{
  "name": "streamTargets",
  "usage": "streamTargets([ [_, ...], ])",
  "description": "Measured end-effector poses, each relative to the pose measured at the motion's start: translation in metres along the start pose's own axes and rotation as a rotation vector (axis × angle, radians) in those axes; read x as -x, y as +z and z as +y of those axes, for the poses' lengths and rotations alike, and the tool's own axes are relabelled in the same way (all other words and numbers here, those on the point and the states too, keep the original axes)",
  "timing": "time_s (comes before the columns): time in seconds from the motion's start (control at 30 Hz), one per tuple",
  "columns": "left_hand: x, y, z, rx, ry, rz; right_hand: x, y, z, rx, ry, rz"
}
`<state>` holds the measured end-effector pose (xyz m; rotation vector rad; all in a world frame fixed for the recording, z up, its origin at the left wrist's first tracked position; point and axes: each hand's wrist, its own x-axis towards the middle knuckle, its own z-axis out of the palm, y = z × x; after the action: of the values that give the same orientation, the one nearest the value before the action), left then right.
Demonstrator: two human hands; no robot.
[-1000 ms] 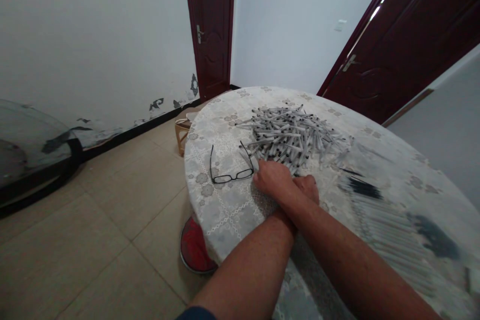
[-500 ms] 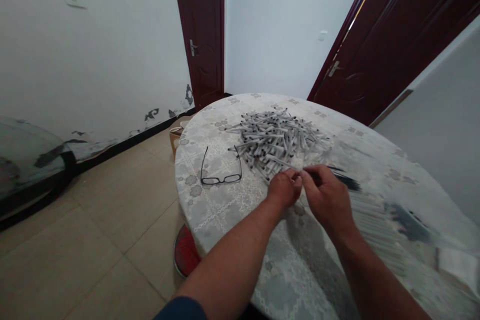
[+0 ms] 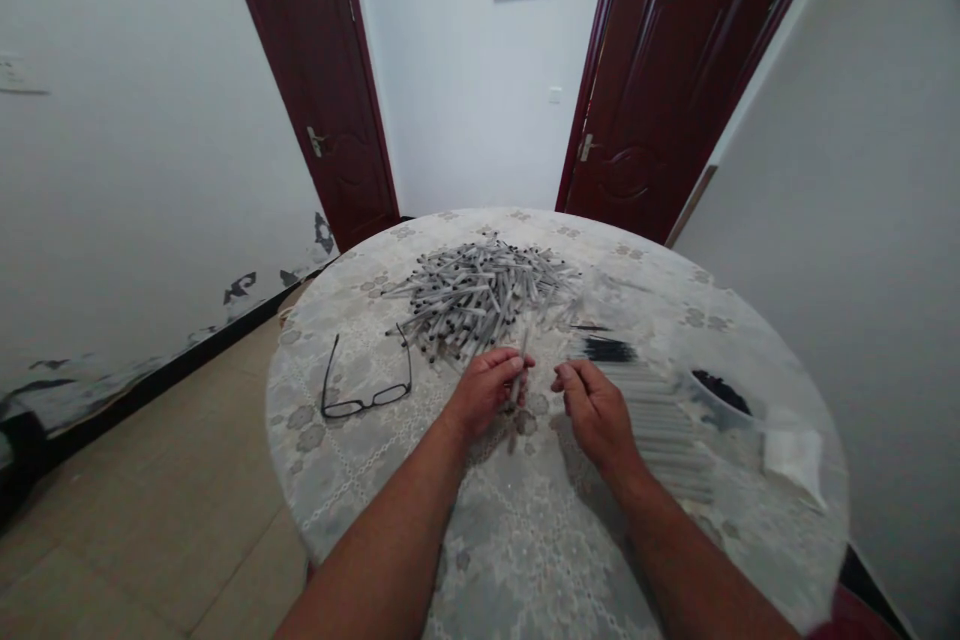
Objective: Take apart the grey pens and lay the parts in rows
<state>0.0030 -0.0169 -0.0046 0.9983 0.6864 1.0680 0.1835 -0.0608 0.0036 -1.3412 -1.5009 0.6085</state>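
My left hand (image 3: pixel 491 388) is closed around a thin, pale pen barrel (image 3: pixel 517 382), which stands nearly upright between thumb and fingers. To its right, my right hand (image 3: pixel 596 410) has its fingertips pinched together; whatever they hold, if anything, is too small to make out. A gap separates the two hands. Beyond them lies a heap of whitish pens (image 3: pixel 480 295) with black ends. Near my right hand are a bundle of thin black sticks (image 3: pixel 609 349) and a row of pale tubes (image 3: pixel 664 420) lying side by side.
Black-framed glasses (image 3: pixel 367 403) lie at the left on the round table's patterned cloth (image 3: pixel 525 550). On the right stand a clear bowl (image 3: pixel 724 410) of small black pieces and a white packet (image 3: pixel 795 460). Clear plastic (image 3: pixel 630 288) lies behind the black sticks.
My hands, together half a second ago, have moved apart. The left hand now holds the pen barrel upright. The camera view has swung to the right.
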Motion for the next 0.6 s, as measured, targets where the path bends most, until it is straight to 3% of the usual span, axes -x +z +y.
streamTargets([
  [0.1,0.004,0.000,0.004,-0.024,-0.091,-0.122,-0.007,-0.006,0.007,-0.279,0.144,0.064],
  [0.2,0.006,-0.001,0.005,-0.087,-0.197,-0.214,-0.012,-0.010,0.011,-0.587,0.257,0.002],
  [0.43,0.006,-0.004,0.003,-0.136,-0.266,-0.291,-0.015,-0.009,0.007,-0.730,0.376,-0.058],
  [0.6,0.008,-0.008,0.004,-0.151,-0.322,-0.338,-0.025,-0.022,0.007,-0.847,0.367,0.210],
])
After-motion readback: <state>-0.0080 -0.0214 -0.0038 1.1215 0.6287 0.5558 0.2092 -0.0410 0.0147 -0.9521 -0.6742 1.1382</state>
